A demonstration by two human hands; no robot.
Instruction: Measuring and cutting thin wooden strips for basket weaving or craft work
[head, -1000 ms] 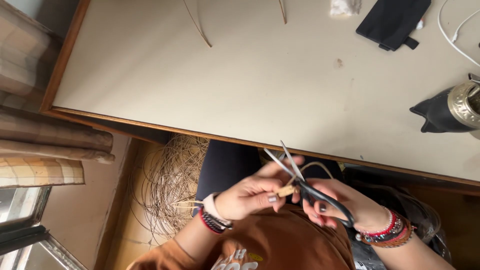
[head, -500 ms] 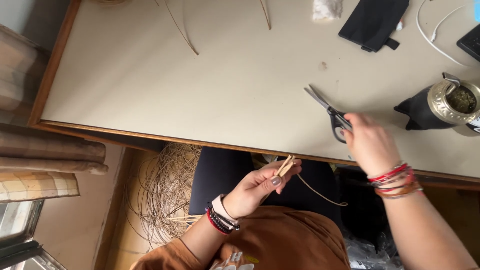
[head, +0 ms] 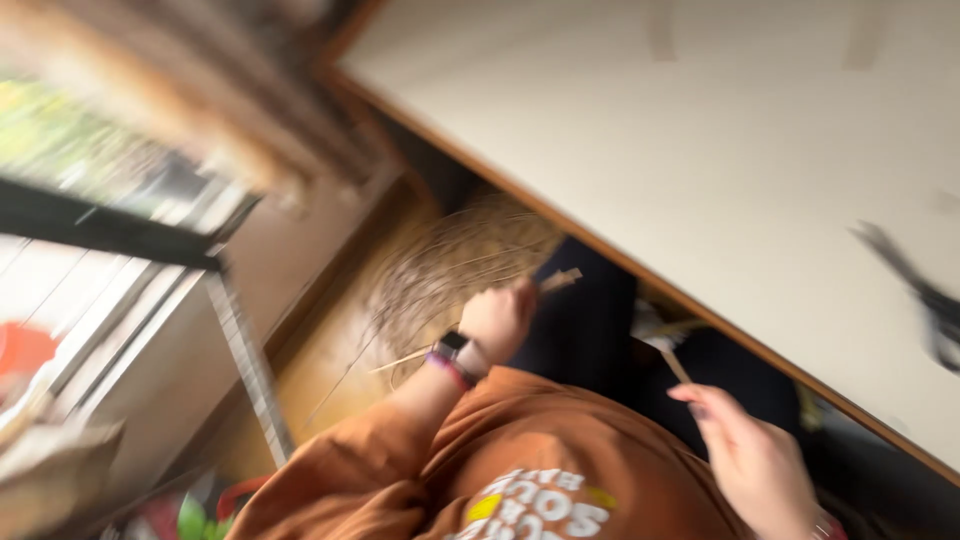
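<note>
The picture is smeared by motion. My left hand (head: 500,318), with a watch and bracelets at the wrist, is closed around a thin pale reed whose short tan end (head: 560,280) sticks out above the fist. It hovers over a coil of reeds (head: 450,270) on the floor. Lower right, over my lap, my right hand (head: 750,455) has its fingers apart. A thin stick (head: 675,365) lies just off its fingertips. Dark scissors (head: 930,305) rest on the pale table (head: 720,150), away from both hands.
The table's wooden edge (head: 600,250) runs diagonally above my knees. A window with a dark frame (head: 110,230) fills the left side. My orange sleeve and shirt (head: 500,460) cover the bottom.
My right hand let go of the scissors on the table and dropped back to my lap. The left hand kept its reed. The view swung sharply left toward the window.
</note>
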